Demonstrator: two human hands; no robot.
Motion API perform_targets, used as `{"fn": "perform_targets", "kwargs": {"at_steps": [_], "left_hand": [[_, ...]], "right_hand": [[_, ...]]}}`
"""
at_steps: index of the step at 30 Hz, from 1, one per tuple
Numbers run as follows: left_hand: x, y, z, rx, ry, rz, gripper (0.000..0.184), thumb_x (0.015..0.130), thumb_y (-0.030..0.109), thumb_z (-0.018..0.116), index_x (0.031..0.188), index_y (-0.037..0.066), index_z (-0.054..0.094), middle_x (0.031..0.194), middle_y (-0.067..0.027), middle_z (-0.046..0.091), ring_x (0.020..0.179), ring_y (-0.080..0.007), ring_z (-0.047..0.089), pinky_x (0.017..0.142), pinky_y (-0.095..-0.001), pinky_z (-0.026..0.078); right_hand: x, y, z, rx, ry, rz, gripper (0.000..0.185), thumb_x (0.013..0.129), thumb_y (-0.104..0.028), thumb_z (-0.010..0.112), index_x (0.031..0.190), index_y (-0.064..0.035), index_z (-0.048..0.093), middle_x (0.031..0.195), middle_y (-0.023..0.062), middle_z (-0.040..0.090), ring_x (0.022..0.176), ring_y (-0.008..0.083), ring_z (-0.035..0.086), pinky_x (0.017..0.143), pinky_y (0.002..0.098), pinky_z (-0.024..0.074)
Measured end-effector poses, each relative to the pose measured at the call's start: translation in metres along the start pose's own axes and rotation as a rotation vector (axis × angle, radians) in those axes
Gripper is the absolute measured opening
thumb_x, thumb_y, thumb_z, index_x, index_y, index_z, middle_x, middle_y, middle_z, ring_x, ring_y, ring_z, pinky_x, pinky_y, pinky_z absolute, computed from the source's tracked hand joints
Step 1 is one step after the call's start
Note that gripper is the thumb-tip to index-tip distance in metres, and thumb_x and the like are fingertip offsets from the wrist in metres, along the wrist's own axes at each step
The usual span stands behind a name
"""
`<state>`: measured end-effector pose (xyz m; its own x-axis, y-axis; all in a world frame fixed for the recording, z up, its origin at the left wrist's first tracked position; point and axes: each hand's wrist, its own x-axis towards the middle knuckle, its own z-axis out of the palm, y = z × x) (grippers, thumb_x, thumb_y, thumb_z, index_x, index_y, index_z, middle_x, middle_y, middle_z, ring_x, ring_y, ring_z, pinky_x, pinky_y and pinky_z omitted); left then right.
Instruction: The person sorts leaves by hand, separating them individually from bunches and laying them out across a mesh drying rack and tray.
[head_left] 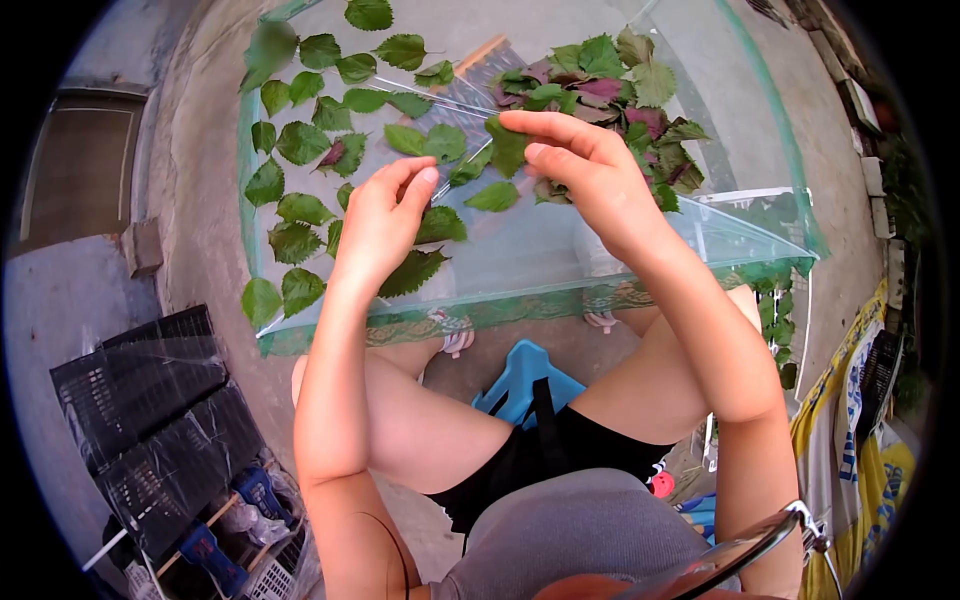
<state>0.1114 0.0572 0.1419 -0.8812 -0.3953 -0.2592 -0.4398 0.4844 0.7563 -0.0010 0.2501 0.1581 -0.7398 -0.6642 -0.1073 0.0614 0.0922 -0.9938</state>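
Observation:
My right hand (590,175) pinches a green perilla leaf (507,147) between thumb and forefinger, above a sheer mesh sheet (540,240) with a green lace edge. To its left, my left hand (388,215) is closed, thumb tip against the forefinger; anything between them is too small to make out. Single green leaves (302,143) lie spread over the left part of the mesh, several close around my left hand. Beyond my right hand, a loose pile of green and purple leaves (600,85) covers the right part, partly hidden by that hand.
A blue plastic stool (525,375) is between my legs below the mesh. Black plastic crates (165,400) stand at the lower left, beside a wall with a brown panel (80,165). Yellow and white sacking (850,420) hangs at the right. Thin white rods (440,95) run under the mesh.

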Motion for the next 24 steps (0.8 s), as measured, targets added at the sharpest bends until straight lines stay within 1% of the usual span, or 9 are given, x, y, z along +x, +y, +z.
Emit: {"fn": "perform_targets", "kwargs": {"at_steps": [1, 3, 6, 7, 12, 16, 18, 22, 24], "left_hand": [[-0.001, 0.007, 0.004, -0.005, -0.001, 0.005, 0.035, 0.090, 0.028, 0.057, 0.115, 0.005, 0.060, 0.107, -0.0108, 0.063, 0.093, -0.0188, 0.061, 0.080, -0.0312, 0.047], [-0.005, 0.020, 0.015, -0.659, -0.024, 0.133, 0.037, 0.091, 0.023, 0.058, 0.120, 0.002, 0.055, 0.104, -0.0067, 0.063, 0.090, -0.0137, 0.059, 0.077, -0.0275, 0.047], [-0.012, 0.029, 0.025, -0.754, -0.057, 0.142, 0.042, 0.087, 0.016, 0.063, 0.124, 0.000, 0.050, 0.105, -0.0060, 0.063, 0.090, -0.0125, 0.059, 0.076, -0.0264, 0.046], [-0.013, 0.030, 0.025, -0.734, -0.089, 0.095, 0.038, 0.084, 0.010, 0.066, 0.119, 0.000, 0.054, 0.103, -0.0051, 0.063, 0.090, -0.0100, 0.058, 0.076, -0.0240, 0.046], [-0.008, 0.019, 0.027, -0.781, -0.064, -0.009, 0.020, 0.083, 0.008, 0.067, 0.100, 0.000, 0.061, 0.088, -0.0015, 0.064, 0.079, -0.0067, 0.057, 0.072, -0.0216, 0.045], [-0.004, 0.020, 0.020, -0.713, 0.073, -0.042, 0.018, 0.086, 0.014, 0.064, 0.098, 0.002, 0.060, 0.084, -0.0017, 0.063, 0.069, -0.0068, 0.057, 0.061, -0.0207, 0.045], [-0.005, 0.021, 0.018, -0.706, 0.099, -0.077, 0.019, 0.087, 0.017, 0.063, 0.097, 0.002, 0.060, 0.083, -0.0019, 0.063, 0.065, -0.0071, 0.057, 0.057, -0.0206, 0.044], [-0.003, 0.025, 0.013, -0.810, 0.148, -0.037, 0.021, 0.088, 0.020, 0.061, 0.098, 0.002, 0.058, 0.078, -0.0028, 0.063, 0.061, -0.0090, 0.058, 0.053, -0.0215, 0.044], [-0.004, 0.030, 0.010, -0.831, 0.157, -0.030, 0.018, 0.089, 0.020, 0.060, 0.097, 0.004, 0.059, 0.077, -0.0005, 0.061, 0.060, -0.0068, 0.055, 0.053, -0.0195, 0.042]], "right_hand": [[0.001, 0.000, -0.001, 0.128, -0.059, 0.060, 0.033, 0.085, -0.014, 0.054, 0.114, -0.0019, 0.062, 0.093, 0.0066, 0.064, 0.078, 0.0120, 0.054, 0.074, 0.0266, 0.0451], [0.000, -0.005, -0.002, 0.171, -0.156, 0.086, 0.034, 0.085, -0.014, 0.053, 0.116, -0.0018, 0.061, 0.100, 0.0057, 0.063, 0.082, 0.0113, 0.054, 0.078, 0.0262, 0.0442], [0.000, -0.005, -0.004, 0.248, -0.331, 0.095, 0.035, 0.085, -0.014, 0.054, 0.117, -0.0017, 0.061, 0.109, 0.0048, 0.063, 0.085, 0.0113, 0.055, 0.079, 0.0262, 0.0442], [0.001, -0.002, -0.002, 0.234, -0.319, 0.100, 0.034, 0.085, -0.014, 0.055, 0.116, -0.0017, 0.061, 0.108, 0.0050, 0.064, 0.085, 0.0110, 0.055, 0.078, 0.0259, 0.0440], [0.001, -0.007, -0.009, 0.099, -0.254, 0.109, 0.031, 0.087, -0.012, 0.054, 0.115, -0.0017, 0.062, 0.104, 0.0054, 0.064, 0.087, 0.0091, 0.056, 0.077, 0.0244, 0.0452], [-0.003, -0.008, -0.038, -0.519, 0.072, -0.065, 0.031, 0.087, -0.014, 0.056, 0.114, -0.0004, 0.060, 0.102, 0.0054, 0.065, 0.090, 0.0117, 0.058, 0.082, 0.0270, 0.0463], [-0.004, -0.008, -0.053, -0.595, 0.171, -0.033, 0.033, 0.084, -0.018, 0.058, 0.112, 0.0002, 0.061, 0.099, 0.0122, 0.065, 0.086, 0.0170, 0.061, 0.081, 0.0312, 0.0480], [0.006, 0.006, -0.068, -0.595, 0.133, 0.140, 0.038, 0.080, -0.023, 0.064, 0.111, -0.0008, 0.062, 0.103, 0.0147, 0.063, 0.095, 0.0230, 0.061, 0.086, 0.0342, 0.0473], [0.012, 0.017, -0.064, -1.017, -0.068, 0.050, 0.043, 0.076, -0.025, 0.067, 0.112, -0.0027, 0.062, 0.111, 0.0172, 0.060, 0.104, 0.0297, 0.058, 0.090, 0.0372, 0.0456]]}}
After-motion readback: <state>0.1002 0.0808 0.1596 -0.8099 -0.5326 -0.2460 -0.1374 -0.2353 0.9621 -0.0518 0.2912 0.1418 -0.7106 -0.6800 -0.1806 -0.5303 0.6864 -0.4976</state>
